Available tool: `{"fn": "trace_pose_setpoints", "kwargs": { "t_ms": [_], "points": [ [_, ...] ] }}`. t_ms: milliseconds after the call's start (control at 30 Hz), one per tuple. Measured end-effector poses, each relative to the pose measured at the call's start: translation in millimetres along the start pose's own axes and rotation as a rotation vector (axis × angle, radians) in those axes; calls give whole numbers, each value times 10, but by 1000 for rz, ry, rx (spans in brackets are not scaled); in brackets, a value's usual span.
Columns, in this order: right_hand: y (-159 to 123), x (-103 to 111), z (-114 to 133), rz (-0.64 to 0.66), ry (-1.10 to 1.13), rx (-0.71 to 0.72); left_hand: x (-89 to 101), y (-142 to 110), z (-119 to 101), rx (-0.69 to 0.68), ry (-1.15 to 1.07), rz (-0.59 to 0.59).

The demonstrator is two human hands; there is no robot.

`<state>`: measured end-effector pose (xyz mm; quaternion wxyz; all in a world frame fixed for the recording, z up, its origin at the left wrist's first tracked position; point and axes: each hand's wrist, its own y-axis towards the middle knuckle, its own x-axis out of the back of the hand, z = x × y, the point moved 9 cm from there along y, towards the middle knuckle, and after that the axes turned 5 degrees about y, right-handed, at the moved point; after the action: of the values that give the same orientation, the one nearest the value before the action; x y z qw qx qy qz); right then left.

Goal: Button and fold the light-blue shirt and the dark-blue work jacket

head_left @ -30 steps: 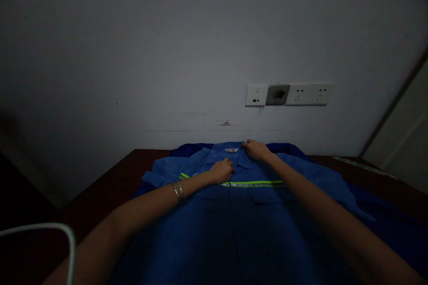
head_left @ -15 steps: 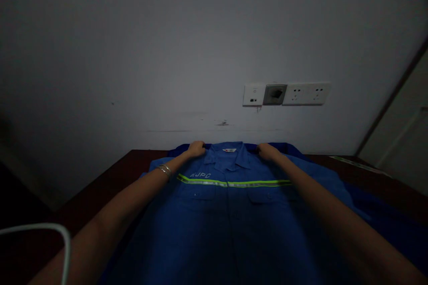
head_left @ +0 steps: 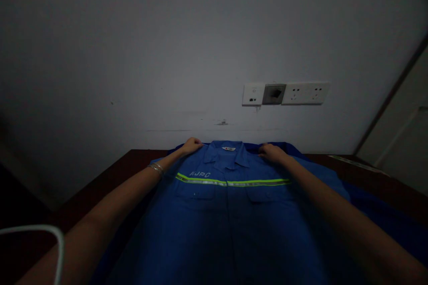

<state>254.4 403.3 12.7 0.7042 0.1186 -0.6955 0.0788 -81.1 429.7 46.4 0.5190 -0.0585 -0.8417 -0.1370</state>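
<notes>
A blue work shirt (head_left: 207, 205) lies front side up, its collar at the far end. It has a yellow-green and silver reflective stripe (head_left: 200, 181), white letters on the chest and two flap pockets. My left hand (head_left: 193, 145) pinches its shoulder edge left of the collar. At the opposite shoulder, my right hand (head_left: 270, 152) has its fingers curled down on the fabric, with the fingertips partly hidden. Darker blue cloth (head_left: 377, 205) shows beneath the shirt, behind the collar and out to the right.
The dark red-brown table (head_left: 133, 164) meets a pale wall (head_left: 167, 53) carrying switch and socket plates (head_left: 304, 94). A white cable (head_left: 50, 228) loops at the lower left. A flat strip (head_left: 357, 164) lies on the table's right, near a pale door (head_left: 404, 129).
My left hand has shifted slightly left, away from the collar, along the shoulder. My right hand has moved slightly right and down. The shirt stays nearly in place.
</notes>
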Motion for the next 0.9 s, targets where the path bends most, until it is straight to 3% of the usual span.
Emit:
{"fn": "trace_pose_setpoints", "kwargs": {
  "t_ms": [267, 433, 600, 700, 800, 900],
  "points": [
    [-141, 86, -72, -59, -92, -64, 123, -33, -6, -52, 220, -46],
    [-164, 176, -96, -108, -138, -146, 49, -56, 67, -8, 451, -13],
    [-155, 224, 61, -146, -135, -165, -34, -92, 12, 22, 593, -23],
    [-117, 289, 200, -184, -90, -169, 33, -100, -113, 27, 636, -104],
    [-26, 339, 396, -211, -18, -155, 75, -91, -375, -35, 649, -198],
    [96, 302, 627, -189, 58, -136, -85, -46, -628, -80, 584, -151]
  ]
}}
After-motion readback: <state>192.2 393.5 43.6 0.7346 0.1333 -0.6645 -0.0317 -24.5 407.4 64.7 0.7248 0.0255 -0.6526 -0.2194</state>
